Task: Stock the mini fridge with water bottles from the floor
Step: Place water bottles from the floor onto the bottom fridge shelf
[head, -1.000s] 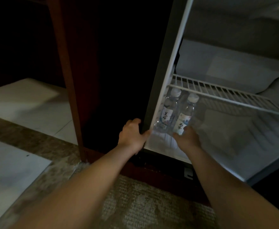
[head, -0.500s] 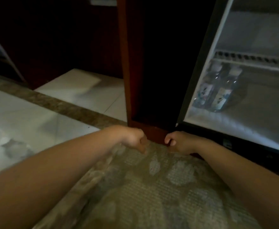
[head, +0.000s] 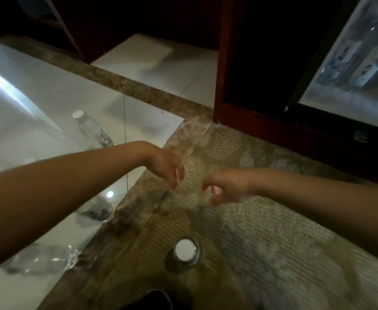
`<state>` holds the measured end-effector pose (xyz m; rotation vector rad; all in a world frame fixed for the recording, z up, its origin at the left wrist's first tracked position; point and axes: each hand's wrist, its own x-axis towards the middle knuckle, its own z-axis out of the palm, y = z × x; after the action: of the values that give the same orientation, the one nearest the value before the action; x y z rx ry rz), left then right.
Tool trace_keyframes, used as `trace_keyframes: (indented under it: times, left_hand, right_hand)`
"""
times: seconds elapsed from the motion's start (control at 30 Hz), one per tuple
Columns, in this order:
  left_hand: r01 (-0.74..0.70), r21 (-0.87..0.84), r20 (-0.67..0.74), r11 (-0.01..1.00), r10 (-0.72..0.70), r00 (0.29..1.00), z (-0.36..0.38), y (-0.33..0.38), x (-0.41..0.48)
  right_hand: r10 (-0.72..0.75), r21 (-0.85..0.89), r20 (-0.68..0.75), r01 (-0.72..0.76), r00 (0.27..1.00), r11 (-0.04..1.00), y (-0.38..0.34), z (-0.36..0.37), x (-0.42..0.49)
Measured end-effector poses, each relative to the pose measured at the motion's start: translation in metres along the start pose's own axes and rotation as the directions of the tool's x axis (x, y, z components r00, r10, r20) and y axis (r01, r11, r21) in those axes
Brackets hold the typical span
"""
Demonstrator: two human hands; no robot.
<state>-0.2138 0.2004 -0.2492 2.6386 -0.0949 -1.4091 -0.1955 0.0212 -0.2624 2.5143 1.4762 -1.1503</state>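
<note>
Currently both hands hover above the carpet (head: 262,231), empty. On the left hand (head: 164,163) the fingers (head: 176,179) droop down, loosely curled and close together, gripping nothing. The right hand (head: 230,186) has its fingers (head: 207,183) loosely hooked, thumb apart, pinching nothing. The two sets of fingertips are near each other, not touching. Below the fingers, towards the camera, an upright bottle (head: 184,251) stands on the carpet, white cap up. Left of the left fingers, on the tile floor (head: 49,97), are a far bottle (head: 94,130), a second bottle (head: 97,212) beside the forearm (attitude unclear), and a blurred bottle (head: 42,260) on its side. Up and right of the right fingers, the mini fridge (head: 351,106) is open, with two stocked bottles (head: 344,61) side by side.
</note>
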Motion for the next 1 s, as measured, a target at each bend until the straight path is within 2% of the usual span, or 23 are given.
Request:
trace_keyframes:
  times: [0.13, 0.33, 0.43, 0.53, 0.6, 0.7, 0.77, 0.9, 1.0]
  left_hand:
    - [-0.025, 0.045, 0.181, 0.999, 0.016, 0.983, 0.024, 0.008, -0.001]
    - [-0.127, 0.096, 0.413, 0.987, 0.077, 0.907, 0.062, 0.010, -0.001]
    - [-0.172, 0.079, 0.457, 0.982, 0.118, 0.882, 0.080, 0.008, 0.002]
    - [-0.200, 0.042, 0.483, 0.979, 0.156, 0.862, 0.091, 0.010, 0.007]
    - [-0.194, 0.014, 0.499, 0.981, 0.161, 0.852, 0.092, 0.012, 0.008]
    - [-0.147, 0.019, 0.491, 0.989, 0.119, 0.863, 0.086, 0.013, 0.012]
    - [-0.163, -0.022, 0.444, 0.986, 0.156, 0.882, 0.081, 0.015, 0.012]
    - [-0.243, -0.346, 0.316, 0.906, 0.356, 0.879, 0.081, 0.023, 0.017]
    - [-0.270, -0.503, 0.195, 0.821, 0.412, 0.890, 0.075, 0.029, 0.024]
  right_hand:
    - [-0.143, 0.016, 0.034, 0.142, 0.989, 0.990, -0.027, 0.008, -0.004]
    - [-0.350, 0.074, 0.106, 0.344, 0.931, 0.936, -0.045, 0.016, -0.010]
    - [-0.464, -0.035, 0.078, 0.468, 0.882, 0.883, -0.054, 0.026, -0.010]
    - [-0.509, -0.254, 0.065, 0.507, 0.859, 0.824, -0.062, 0.038, -0.012]
    - [-0.529, -0.294, 0.061, 0.522, 0.846, 0.800, -0.062, 0.041, -0.013]
    - [-0.496, -0.272, -0.005, 0.476, 0.868, 0.836, -0.051, 0.040, -0.013]
    - [-0.422, -0.251, -0.057, 0.396, 0.905, 0.883, -0.040, 0.036, -0.010]
    - [-0.278, -0.118, -0.139, 0.263, 0.950, 0.957, -0.012, 0.032, -0.009]
    - [-0.177, -0.022, -0.226, 0.177, 0.958, 0.984, 0.009, 0.030, -0.012]
